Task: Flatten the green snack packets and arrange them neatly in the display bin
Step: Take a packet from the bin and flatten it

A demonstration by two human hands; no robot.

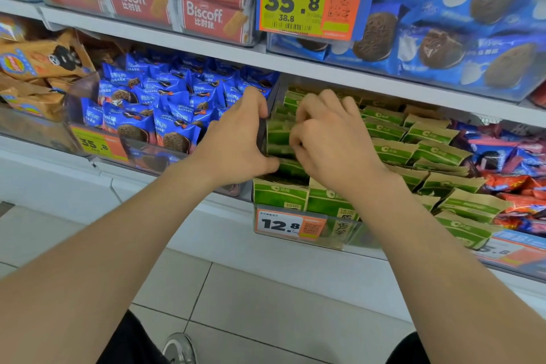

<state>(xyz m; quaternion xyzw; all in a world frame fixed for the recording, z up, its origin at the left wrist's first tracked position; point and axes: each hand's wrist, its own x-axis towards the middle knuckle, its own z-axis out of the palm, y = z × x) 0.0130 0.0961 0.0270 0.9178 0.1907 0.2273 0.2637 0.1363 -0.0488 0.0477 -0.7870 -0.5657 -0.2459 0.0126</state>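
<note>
Green and tan snack packets (425, 154) fill a clear display bin (348, 230) on the middle shelf, lying in overlapping rows that lean to the right. My left hand (236, 139) is at the bin's left wall, its thumb and fingers pinched around the dark divider and the leftmost green packets (280, 139). Just to its right, my right hand (328, 139) has its fingers curled down onto the same stack of packets. Two packets (280, 193) stand upright at the bin's front. My hands hide the packets beneath them.
A bin of blue cookie packets (165, 103) sits directly left of the green one. Red and blue packets (508, 162) lie to the right. A price tag reading 12.8 (280, 224) hangs on the bin's front. The shelf above (325, 68) overhangs closely.
</note>
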